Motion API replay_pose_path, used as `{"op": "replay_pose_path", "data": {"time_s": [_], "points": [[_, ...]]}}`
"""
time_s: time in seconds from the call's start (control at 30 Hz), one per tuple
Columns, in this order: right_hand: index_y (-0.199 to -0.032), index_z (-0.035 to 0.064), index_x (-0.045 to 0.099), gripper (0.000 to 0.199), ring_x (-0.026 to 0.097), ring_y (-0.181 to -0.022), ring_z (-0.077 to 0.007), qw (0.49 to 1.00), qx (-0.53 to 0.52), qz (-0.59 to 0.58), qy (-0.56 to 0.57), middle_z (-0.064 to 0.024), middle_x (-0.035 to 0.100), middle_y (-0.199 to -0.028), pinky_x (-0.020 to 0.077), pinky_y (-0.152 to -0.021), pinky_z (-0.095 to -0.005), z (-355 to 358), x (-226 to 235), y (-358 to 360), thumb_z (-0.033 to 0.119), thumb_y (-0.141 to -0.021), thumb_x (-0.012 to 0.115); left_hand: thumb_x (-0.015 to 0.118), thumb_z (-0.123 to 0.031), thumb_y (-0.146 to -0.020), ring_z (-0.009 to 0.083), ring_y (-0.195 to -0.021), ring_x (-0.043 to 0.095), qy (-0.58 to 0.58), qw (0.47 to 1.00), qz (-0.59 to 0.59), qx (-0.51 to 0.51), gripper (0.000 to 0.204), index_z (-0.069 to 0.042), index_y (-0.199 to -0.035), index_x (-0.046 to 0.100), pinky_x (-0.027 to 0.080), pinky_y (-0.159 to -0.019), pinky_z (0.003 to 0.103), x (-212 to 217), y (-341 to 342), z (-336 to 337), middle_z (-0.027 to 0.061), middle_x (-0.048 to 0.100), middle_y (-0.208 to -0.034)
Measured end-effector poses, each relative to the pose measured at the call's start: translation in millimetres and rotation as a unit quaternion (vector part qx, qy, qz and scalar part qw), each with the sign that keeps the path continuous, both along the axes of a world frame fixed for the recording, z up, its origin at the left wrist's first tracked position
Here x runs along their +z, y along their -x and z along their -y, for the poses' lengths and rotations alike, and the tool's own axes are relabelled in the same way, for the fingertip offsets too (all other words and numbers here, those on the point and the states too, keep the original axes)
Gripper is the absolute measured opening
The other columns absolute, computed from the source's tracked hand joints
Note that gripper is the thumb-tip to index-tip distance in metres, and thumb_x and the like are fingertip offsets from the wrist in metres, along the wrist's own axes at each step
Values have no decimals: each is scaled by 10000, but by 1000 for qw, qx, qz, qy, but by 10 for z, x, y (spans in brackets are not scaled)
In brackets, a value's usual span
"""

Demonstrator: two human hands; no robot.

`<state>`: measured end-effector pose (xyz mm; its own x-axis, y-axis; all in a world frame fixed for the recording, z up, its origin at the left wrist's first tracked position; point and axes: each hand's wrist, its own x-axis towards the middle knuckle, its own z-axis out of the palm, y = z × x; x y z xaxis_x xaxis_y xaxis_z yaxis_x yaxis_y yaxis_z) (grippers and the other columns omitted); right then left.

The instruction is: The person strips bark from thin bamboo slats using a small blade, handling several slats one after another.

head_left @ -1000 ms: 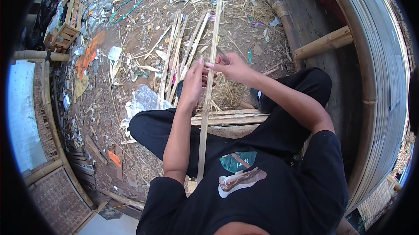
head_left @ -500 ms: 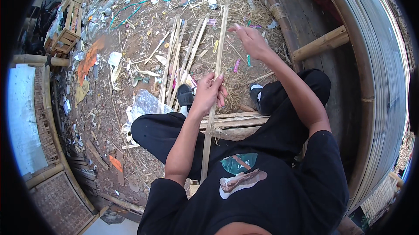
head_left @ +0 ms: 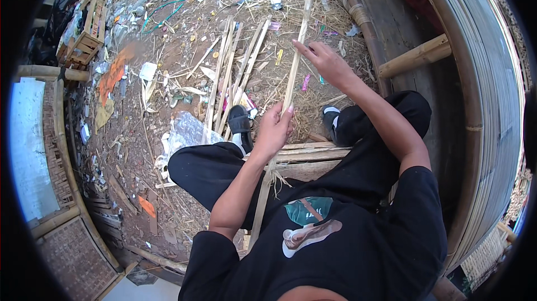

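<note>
A long, pale split-bamboo strip [head_left: 292, 80] slants up from my lap and away from me. My left hand [head_left: 274, 130] is closed around it near the middle, thumb along the top. Loose frayed fibres [head_left: 274, 179] hang from the strip below that hand. Toward the far end, my right hand [head_left: 331, 67] is beside the strip, one finger stretched out to its right edge. The other fingers are partly bent, and nothing shows in them. Between my legs lies a stack of split wood or bamboo pieces [head_left: 307, 155].
Several more strips [head_left: 222, 74] lie on the littered dirt ahead of my left shoe [head_left: 239, 122]. A clear plastic bag [head_left: 193, 128] is by my left knee. Bamboo framing [head_left: 417, 57] stands to the right, a wooden crate [head_left: 89, 29] at the far left.
The strip's far end has swung right and come a little nearer. My right hand has moved slightly down and right, its finger now at the strip. My left hand still grips the strip.
</note>
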<state>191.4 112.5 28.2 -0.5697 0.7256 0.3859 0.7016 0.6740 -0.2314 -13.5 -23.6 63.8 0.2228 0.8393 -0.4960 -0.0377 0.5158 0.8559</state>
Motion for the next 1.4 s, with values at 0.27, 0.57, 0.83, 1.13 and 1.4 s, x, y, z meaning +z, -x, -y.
{"op": "replay_pose_path", "data": {"time_s": [0.27, 0.57, 0.83, 1.13, 1.4], "points": [[-1483, 181, 354, 733, 565, -851, -230, 996, 64, 36, -41, -82, 530, -930, 518, -800, -357, -316, -54, -232, -59, -810, 519, 536, -268, -991, 75, -481, 460, -42, 995, -91, -5, 269, -19, -890, 530, 351, -442, 271, -73, 74, 114, -1, 482, -560], [-1486, 205, 352, 714, 588, -907, -251, 996, 76, 28, 29, -106, 550, -990, 512, -815, -364, -329, 54, -200, -63, -838, 486, 528, -249, -992, 100, -498, 494, -69, 988, -134, -15, 272, -2, -878, 529, 393, -472, 302, -81, 93, 88, 32, 504, -561], [-1489, 208, 343, 707, 590, -821, -253, 994, 102, 3, 48, -105, 518, -903, 516, -759, -384, -318, -150, -108, -64, -849, 471, 546, -231, -973, 202, -484, 510, -116, 975, -190, 8, 259, 13, -889, 553, 384, -493, 370, -208, 108, 120, 111, 535, -569], [-1474, 174, 381, 757, 598, -910, -283, 991, 113, 15, 72, -134, 564, -1010, 500, -823, -381, -281, -183, -80, -149, -791, 426, 544, -216, -965, 295, -499, 520, -117, 966, -228, 12, 257, 17, -855, 544, 377, -512, 416, -213, 121, 126, 174, 512, -565], [-1486, 193, 354, 765, 592, -854, -263, 989, 139, -38, 43, -117, 560, -942, 513, -813, -393, -246, -211, 13, -118, -798, 480, 543, -229, -966, 308, -513, 504, -115, 966, -229, 21, 279, 23, -847, 535, 378, -524, 417, -206, 141, 170, 188, 506, -576]]}}
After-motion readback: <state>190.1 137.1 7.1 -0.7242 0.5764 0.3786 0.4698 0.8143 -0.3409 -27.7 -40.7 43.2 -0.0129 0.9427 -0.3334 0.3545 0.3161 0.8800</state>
